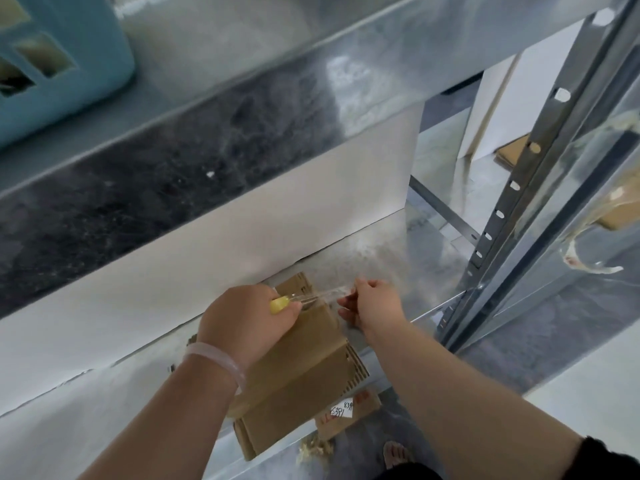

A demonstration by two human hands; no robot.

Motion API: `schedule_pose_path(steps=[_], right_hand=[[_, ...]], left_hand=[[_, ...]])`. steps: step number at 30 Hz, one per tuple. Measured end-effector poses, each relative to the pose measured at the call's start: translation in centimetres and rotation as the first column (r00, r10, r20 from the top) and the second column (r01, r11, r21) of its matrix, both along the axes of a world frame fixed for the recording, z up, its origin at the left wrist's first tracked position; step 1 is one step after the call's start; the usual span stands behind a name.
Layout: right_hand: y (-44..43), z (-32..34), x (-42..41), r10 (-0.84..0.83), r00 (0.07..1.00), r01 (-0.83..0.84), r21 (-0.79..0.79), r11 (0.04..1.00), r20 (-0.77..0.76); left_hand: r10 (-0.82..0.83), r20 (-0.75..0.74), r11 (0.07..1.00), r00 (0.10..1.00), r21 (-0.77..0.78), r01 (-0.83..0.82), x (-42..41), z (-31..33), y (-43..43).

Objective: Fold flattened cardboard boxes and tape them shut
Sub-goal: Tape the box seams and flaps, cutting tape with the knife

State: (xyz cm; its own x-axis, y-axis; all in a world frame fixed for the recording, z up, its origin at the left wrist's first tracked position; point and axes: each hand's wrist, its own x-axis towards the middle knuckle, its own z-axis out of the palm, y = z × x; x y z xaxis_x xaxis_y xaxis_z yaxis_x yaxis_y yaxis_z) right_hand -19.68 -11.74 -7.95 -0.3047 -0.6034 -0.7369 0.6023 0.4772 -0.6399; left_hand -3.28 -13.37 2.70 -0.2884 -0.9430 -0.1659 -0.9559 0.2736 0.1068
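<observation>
1. Where the lower metal shelf [398,251] meets a white panel, the cardboard box [294,372] lies folded flat on it, its near end overhanging the shelf edge.
2. Clear tape [325,294]: one strip, stretched taut above the box's far end, between both hands.
3. Left hand [242,317]: fingers curled round a yellow-handled tool [278,304] at the strip's left end; pale wristband [214,358] on the wrist.
4. Right hand [374,306]: fingertips pinching the strip's right end.
5. Labelled cardboard piece [349,410]: below the box, handwriting on a white tag.
6. Blue basket [69,64]: upper shelf, far left.
7. Perforated steel upright [519,174]: right of the hands.
</observation>
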Motion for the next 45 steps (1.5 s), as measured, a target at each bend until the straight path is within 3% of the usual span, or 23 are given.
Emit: schedule_pose_path(steps=[7, 13, 17, 20, 23, 26, 28, 30, 33, 35, 39, 45], right_hand=[[-0.2, -0.3, 0.6, 0.134, 0.965, -0.128, 0.037, 0.991, -0.227], [-0.2, -0.7, 1.1, 0.270, 0.817, -0.304, 0.017, 0.952, -0.510], [0.0, -0.6, 1.1, 0.461, 0.573, -0.522, 0.132, 0.843, -0.677], [-0.1, -0.5, 1.2, 0.548, 0.427, -0.578, 0.249, 0.777, -0.720], [0.2, -0.3, 1.2, 0.578, 0.306, -0.635, 0.290, 0.716, -0.757], [0.9, -0.2, 1.4, 0.547, 0.054, -0.673, 0.375, 0.638, -0.835], [1.1, -0.7, 1.4, 0.513, -0.021, -0.675, 0.390, 0.626, -0.858], [1.0, -1.0, 1.0, 0.508, 0.023, -0.685, 0.356, 0.635, -0.861], [1.8, -1.8, 0.0, 0.411, 0.294, -0.645, 0.138, 0.752, -0.863], [3.2, -1.5, 0.0, 0.294, 0.403, -0.662, -0.054, 0.747, -0.867], [5.4, -1.1, 2.2, 0.460, 0.421, -0.842, -0.148, 0.519, -0.782], [5.1, -1.2, 2.4, 0.631, 0.432, -0.864, -0.093, 0.495, -0.644]], left_hand=[[0.023, -0.019, 1.000, 1.000, 0.007, -0.023, 0.0, -0.1, -0.3], [0.064, -0.074, 0.998, 0.995, 0.000, -0.064, 0.1, -0.1, -0.1], [0.076, -0.085, 0.997, 0.993, 0.013, -0.076, 0.0, -0.1, 0.0], [0.100, -0.107, 0.995, 0.989, 0.026, -0.098, 0.0, 0.0, 0.0], [0.117, -0.118, 0.993, 0.986, 0.032, -0.114, 0.1, -0.1, 0.1], [0.116, -0.111, 0.993, 0.987, 0.031, -0.113, 0.2, -0.1, 0.1], [0.108, -0.107, 0.994, 0.988, 0.030, -0.106, 0.2, -0.1, 0.2], [0.105, -0.110, 0.994, 0.988, 0.030, -0.103, 0.3, -0.1, 0.3], [0.097, -0.096, 0.995, 0.991, 0.033, -0.094, 0.5, -0.1, 0.3], [0.094, -0.085, 0.995, 0.992, 0.032, -0.092, 0.6, -0.2, 0.3], [0.101, -0.085, 0.995, 0.991, 0.021, -0.100, 0.6, -0.5, 0.3], [0.104, -0.117, 0.994, 0.988, 0.044, -0.100, 0.8, -0.3, 0.2]])
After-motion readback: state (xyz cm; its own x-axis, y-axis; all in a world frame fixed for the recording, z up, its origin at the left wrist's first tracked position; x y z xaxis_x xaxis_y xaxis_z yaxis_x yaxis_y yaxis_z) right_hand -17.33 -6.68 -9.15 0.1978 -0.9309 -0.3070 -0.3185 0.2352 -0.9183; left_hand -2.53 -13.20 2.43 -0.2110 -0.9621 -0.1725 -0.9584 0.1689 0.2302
